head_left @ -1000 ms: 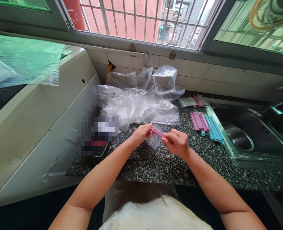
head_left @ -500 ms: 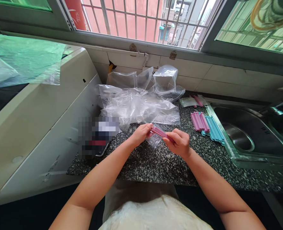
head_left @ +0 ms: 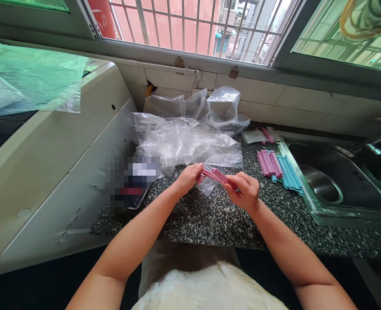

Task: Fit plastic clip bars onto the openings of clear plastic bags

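Above the middle of the counter, my left hand (head_left: 191,177) and my right hand (head_left: 244,190) hold a pink bag-sealing clip (head_left: 216,175) between them. The left fingers pinch one end, while the right fingers and thumb close round the other. Its two long arms stand slightly apart at the left end. Just beneath it hangs a small clear plastic bag (head_left: 206,187); whether a hand grips the bag I cannot tell. To the right, pink clips (head_left: 269,163) lie in a row beside light-blue clips (head_left: 289,173).
Crumpled clear plastic bags (head_left: 190,140) cover the back of the speckled counter (head_left: 206,228). A steel sink (head_left: 319,215) is on the right, with a small packet (head_left: 254,137) near its back corner. A pixelated item (head_left: 134,183) lies left, beside a pale appliance side (head_left: 64,185).
The pink clip's arms have parted, where before they lay close together. My right hand has shifted slightly right; my left hand has barely moved.
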Demonstrator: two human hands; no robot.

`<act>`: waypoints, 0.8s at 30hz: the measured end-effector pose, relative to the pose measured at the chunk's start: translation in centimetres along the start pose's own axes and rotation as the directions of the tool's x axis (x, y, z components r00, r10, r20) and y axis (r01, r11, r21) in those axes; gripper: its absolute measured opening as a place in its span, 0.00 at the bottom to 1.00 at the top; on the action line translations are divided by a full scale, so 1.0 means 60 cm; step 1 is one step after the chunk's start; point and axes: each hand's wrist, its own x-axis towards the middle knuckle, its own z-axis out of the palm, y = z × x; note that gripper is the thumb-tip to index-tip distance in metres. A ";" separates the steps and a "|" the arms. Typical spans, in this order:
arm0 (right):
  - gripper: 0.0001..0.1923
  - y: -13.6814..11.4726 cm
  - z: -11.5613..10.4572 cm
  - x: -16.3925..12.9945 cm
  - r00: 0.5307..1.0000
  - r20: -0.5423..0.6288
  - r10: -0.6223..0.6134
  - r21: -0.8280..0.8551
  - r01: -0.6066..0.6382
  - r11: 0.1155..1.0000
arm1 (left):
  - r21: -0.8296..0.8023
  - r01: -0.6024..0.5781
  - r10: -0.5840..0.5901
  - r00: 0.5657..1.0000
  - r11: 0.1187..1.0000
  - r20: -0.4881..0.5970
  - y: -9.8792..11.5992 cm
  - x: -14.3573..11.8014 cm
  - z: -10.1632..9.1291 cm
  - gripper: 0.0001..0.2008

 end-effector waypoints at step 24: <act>0.06 0.004 -0.012 0.003 0.997 -0.068 0.030 0.022 -0.028 0.999 | -0.068 -0.007 0.002 0.996 0.998 -0.085 0.003 0.004 -0.004 0.21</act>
